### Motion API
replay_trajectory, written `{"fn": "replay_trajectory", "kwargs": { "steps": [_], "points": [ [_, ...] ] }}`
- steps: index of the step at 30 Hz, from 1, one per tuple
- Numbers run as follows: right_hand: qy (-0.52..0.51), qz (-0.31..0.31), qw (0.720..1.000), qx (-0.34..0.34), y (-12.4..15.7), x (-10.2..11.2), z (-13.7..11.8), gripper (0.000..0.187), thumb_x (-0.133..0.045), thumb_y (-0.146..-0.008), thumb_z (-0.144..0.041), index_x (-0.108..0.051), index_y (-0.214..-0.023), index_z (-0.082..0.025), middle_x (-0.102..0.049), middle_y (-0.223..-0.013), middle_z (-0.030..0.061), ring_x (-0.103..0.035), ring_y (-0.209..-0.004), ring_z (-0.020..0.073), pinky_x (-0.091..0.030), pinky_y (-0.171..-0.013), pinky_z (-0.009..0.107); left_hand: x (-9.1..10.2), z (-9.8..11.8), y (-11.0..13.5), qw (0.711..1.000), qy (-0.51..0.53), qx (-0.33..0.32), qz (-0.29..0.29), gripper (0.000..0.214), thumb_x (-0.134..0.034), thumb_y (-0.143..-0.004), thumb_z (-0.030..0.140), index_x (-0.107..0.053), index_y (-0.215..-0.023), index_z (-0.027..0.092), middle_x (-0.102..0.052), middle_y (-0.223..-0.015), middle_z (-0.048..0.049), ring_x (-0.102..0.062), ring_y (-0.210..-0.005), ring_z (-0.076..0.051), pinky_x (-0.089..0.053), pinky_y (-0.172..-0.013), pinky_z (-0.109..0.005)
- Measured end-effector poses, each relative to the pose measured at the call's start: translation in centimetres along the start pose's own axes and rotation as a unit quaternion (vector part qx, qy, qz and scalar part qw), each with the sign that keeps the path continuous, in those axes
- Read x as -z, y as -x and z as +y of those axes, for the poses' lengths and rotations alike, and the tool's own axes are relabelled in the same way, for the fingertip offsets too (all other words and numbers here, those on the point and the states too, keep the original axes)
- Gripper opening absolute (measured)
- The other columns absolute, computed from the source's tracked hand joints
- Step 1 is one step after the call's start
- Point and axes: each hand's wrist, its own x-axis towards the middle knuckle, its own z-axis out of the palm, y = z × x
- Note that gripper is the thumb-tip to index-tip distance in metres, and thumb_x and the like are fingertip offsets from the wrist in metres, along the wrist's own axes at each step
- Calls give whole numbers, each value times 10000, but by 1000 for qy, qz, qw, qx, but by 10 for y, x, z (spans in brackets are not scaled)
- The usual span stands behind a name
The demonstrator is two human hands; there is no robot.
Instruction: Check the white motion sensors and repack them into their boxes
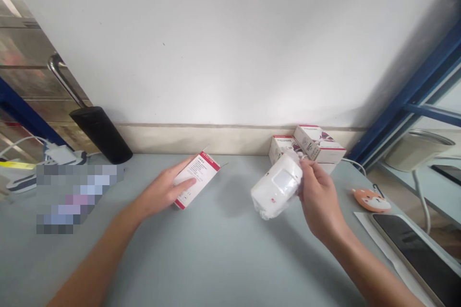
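My left hand (173, 187) grips a white and red detector box (196, 180), thumb across its printed face. Thin flaps stick out at the box's upper end, so that end looks unfolded. In my right hand (320, 192) is a white motion detector (279, 184) wrapped in clear plastic, pinched by its upper right end and held above the table. The detector and the box are apart. Behind the detector, several similar boxes (320, 146) are stacked against the wall, partly hidden by it.
A grey table (216, 259) meets a white wall. On the left stand a black cylinder (103, 134) and a power strip (61, 156); a blurred patch lies nearby. At right are an orange animal-faced case (372, 200), a phone (414, 249) on paper, and a blue frame (410, 79).
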Motion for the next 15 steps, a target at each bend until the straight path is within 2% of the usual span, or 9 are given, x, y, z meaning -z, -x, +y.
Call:
{"fn": "replay_trajectory", "kwargs": {
  "steps": [2,4,5,7,9,11,13,14,15],
  "points": [
    [-39,-38,997,-63,5,-4,0,371,-662,-911,-585,-636,-873,-216,-547,-705,-35,-483,-619,134,-392,-539,245,7,-11,-1,998,7,48,-51,680,-533,-991,571,-426,-1609,311,-702,-1416,-50,-723,-1170,-339,-600,-921,-398],
    [-60,-60,991,-102,9,-7,0,330,-677,-909,-534,-656,-872,-206,-583,-741,-20,-515,-651,135,-431,-563,243,13,-25,-3,995,-61,65,-33,670,-556,-968,589,-475,-1581,331,-674,-1457,-54,-689,-1227,-373,-575,-968,-449],
    [-67,-64,989,-114,11,-8,0,308,-678,-910,-509,-661,-878,-203,-602,-759,-12,-530,-661,138,-449,-573,246,15,-31,-5,992,-109,59,-2,648,-573,-958,579,-516,-1553,329,-658,-1475,-66,-657,-1273,-393,-550,-1011,-489],
    [-73,-64,987,-128,12,-9,0,278,-683,-908,-478,-668,-898,-201,-642,-798,4,-567,-683,149,-486,-590,258,17,-33,-8,976,-194,17,100,533,-575,-962,518,-625,-1450,310,-669,-1447,-90,-617,-1314,-404,-488,-1083,-559],
    [-73,-63,986,-134,12,-8,2,267,-685,-906,-472,-669,-939,-208,-673,-832,12,-605,-712,163,-520,-612,269,9,-19,-8,949,-216,-46,227,369,-536,-991,429,-716,-1283,293,-727,-1316,-92,-642,-1256,-370,-466,-1106,-570],
    [-72,-70,986,-133,11,-9,5,264,-676,-911,-471,-664,-1011,-227,-683,-840,5,-627,-732,173,-541,-619,275,-10,7,-4,937,-147,-90,304,259,-550,-1005,397,-743,-1126,274,-756,-1178,-70,-688,-1147,-314,-510,-1073,-512],
    [-69,-84,986,-129,12,-10,8,272,-663,-919,-461,-649,-1094,-254,-682,-840,-4,-635,-735,180,-559,-615,285,-40,36,5,966,12,-71,249,270,-549,-1032,428,-706,-1195,282,-767,-1161,-50,-726,-1062,-262,-582,-971,-431],
    [-69,-94,985,-128,12,-11,9,281,-658,-923,-460,-642,-1127,-268,-680,-842,-8,-633,-729,181,-566,-609,292,-57,48,10,976,123,-59,169,342,-505,-1057,450,-638,-1329,291,-764,-1206,-64,-743,-1039,-251,-611,-918,-411],
    [-68,-105,984,-127,13,-12,10,285,-650,-930,-467,-641,-1145,-281,-677,-849,-10,-630,-721,180,-573,-603,298,-73,58,15,970,230,-39,65,405,-462,-1075,473,-561,-1429,301,-746,-1279,-87,-755,-1047,-254,-627,-900,-414]
  ]
}}
